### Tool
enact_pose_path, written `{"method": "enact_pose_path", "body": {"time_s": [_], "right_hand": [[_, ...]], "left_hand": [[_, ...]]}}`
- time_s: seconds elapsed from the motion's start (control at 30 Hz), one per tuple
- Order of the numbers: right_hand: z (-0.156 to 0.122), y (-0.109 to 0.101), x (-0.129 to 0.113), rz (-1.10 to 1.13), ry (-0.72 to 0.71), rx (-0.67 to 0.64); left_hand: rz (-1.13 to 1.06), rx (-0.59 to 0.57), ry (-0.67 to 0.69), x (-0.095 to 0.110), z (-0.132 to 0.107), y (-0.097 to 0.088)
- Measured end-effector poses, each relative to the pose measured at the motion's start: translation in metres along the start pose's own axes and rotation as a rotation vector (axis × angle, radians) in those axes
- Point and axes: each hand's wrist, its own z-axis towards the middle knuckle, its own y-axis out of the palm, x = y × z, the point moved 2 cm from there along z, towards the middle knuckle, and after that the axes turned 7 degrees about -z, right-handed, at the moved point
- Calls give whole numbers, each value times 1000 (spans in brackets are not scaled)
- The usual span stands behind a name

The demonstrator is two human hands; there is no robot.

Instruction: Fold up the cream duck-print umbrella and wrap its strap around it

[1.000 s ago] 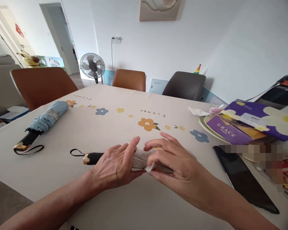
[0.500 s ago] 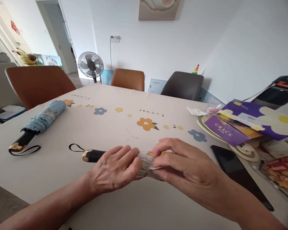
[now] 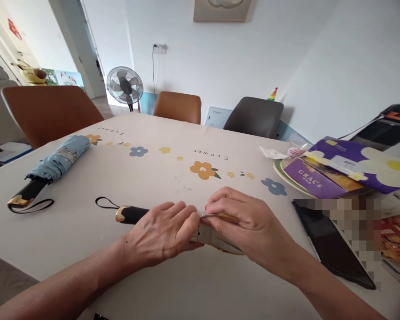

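Note:
A folding umbrella (image 3: 133, 215) lies across the table in front of me, its black handle with gold end and wrist loop pointing left. My left hand (image 3: 168, 229) is wrapped around it just right of the handle and hides that part. With thumb and fingers, my right hand (image 3: 242, 218) pinches an edge of the umbrella's light canopy fabric (image 3: 206, 235), which has yellow trim along its lower edge. Most of the canopy is behind the hands. At the left lies a second, light blue folding umbrella (image 3: 62, 159), rolled up, with a similar black and gold handle.
On the right, a black phone-like slab (image 3: 330, 242) lies near purple boxes (image 3: 320, 178) on a plate. The light tablecloth (image 3: 160, 186) carries printed flowers. Chairs (image 3: 177, 109) stand along the far side, with a fan (image 3: 124, 86) behind.
My right hand has shifted slightly and now pinches the fabric edge close to my left thumb. My left hand keeps its hold. The view has tilted a little.

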Motion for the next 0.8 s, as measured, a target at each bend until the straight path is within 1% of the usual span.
{"method": "enact_pose_path", "body": {"time_s": [0.07, 0.13, 0.23, 0.33, 0.43, 0.53, 0.6, 0.67, 0.7, 0.8], "right_hand": [[3, 0, 7, 107, 128, -98], [4, 1, 10, 198, 225, -177], [4, 2, 12, 335, 365, -307], [3, 4, 20, 430, 468, -440], [2, 10, 30, 504, 514, -595], [1, 18, 37, 608, 497, -734], [1, 22, 39, 658, 479, -799], [2, 24, 40, 641, 454, -799], [2, 23, 39, 601, 436, -764], [5, 16, 33, 401, 372, -577]], "left_hand": [[45, 34, 95, 1, 0, -1], [96, 97, 166, 3, -1, -2], [147, 176, 196, 5, -1, -4], [156, 191, 244, 7, -2, -5], [175, 175, 302, 8, -4, -6], [186, 141, 325, 8, -6, -6], [162, 133, 322, 7, -7, -4], [134, 138, 299, 5, -7, -2], [128, 139, 275, 4, -6, -1], [145, 126, 144, -3, -2, 3]]}}
